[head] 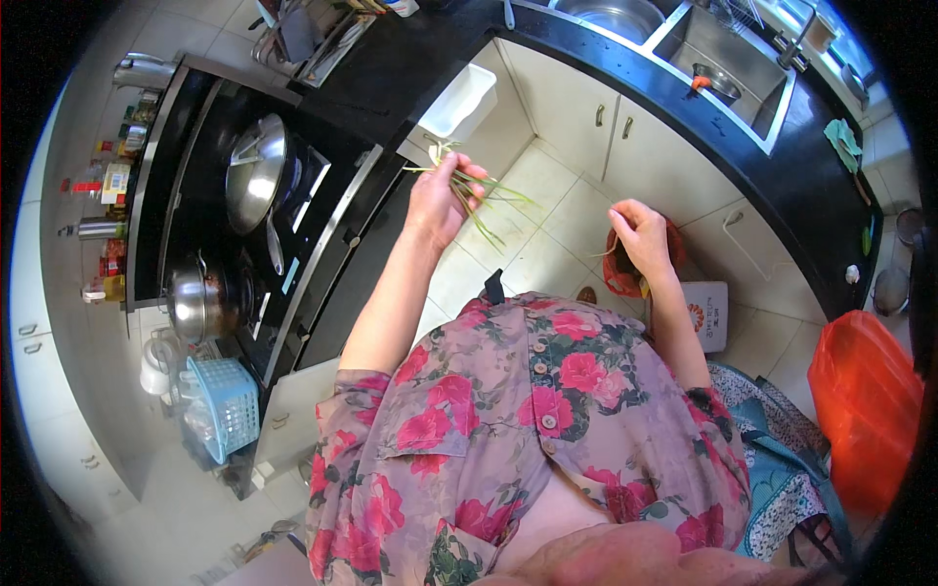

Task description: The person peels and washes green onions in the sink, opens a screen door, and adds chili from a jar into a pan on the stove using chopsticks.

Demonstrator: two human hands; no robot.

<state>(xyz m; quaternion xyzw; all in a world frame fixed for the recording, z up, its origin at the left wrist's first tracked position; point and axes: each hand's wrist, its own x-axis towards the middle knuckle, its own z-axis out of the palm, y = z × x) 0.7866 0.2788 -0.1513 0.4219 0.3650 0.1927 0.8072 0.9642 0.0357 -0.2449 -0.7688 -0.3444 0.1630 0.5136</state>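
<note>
My left hand (448, 192) is closed around a small bunch of thin green stalks (484, 220), whose pale ends stick out above the fingers. Below and beyond it, a white plastic bin (460, 102) hangs at the counter's edge. My right hand (642, 231) is raised above a waste bin with a red liner (617, 277), thumb and fingertips pinched together. A thin pale strand (607, 254) trails from those fingertips.
At left are a lidded wok (256, 172), a steel pot (196, 300) and a blue basket (233, 414). A steel sink (681, 47) is set in the black counter (799, 212). A white box (714, 311) and red plastic bag (865, 410) lie to the right.
</note>
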